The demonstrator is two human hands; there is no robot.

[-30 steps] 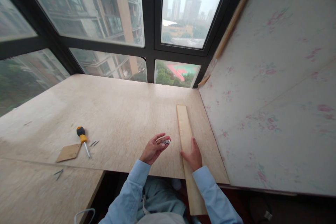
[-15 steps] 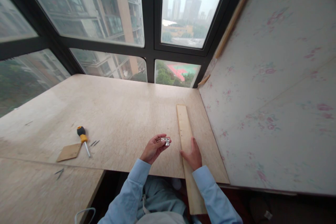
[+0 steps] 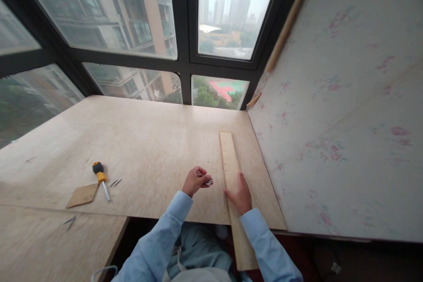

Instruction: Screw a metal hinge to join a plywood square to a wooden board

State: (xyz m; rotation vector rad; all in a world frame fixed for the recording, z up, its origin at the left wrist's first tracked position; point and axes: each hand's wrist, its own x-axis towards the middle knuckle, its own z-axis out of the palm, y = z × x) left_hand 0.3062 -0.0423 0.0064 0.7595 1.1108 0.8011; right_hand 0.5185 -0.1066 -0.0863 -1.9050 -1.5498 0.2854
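- Plainly, your left hand [image 3: 196, 180] is pinched closed on a small metal piece [image 3: 209, 182], whose shiny end pokes out past the fingertips towards the right; your fingers hide too much to tell its shape.
- Your right hand [image 3: 243, 194] grips the wooden board [image 3: 229, 150], thumb laid across to its left edge, fingers at its right side.
- From the left-hand grip, the board lies just to the right, a narrow strip of tabletop [image 3: 148, 150] between; metal and wood are not touching.
- The board's long axis runs away from you, its far end leaning slightly left; on your side of the right-hand grip, its near end overhangs the table edge.
- Two dark dots [image 3: 225, 165] mark the board near its left edge, right of the metal piece, a little farther from you and beyond your right thumb.
- Your right hand is nearer the board, being on it.
- Well left of your left-hand grip lie a screwdriver [image 3: 100, 176], a flat wooden offcut [image 3: 82, 196] and thin screw-like pieces [image 3: 115, 183].
- You can read no brand, label or writing on any of these.
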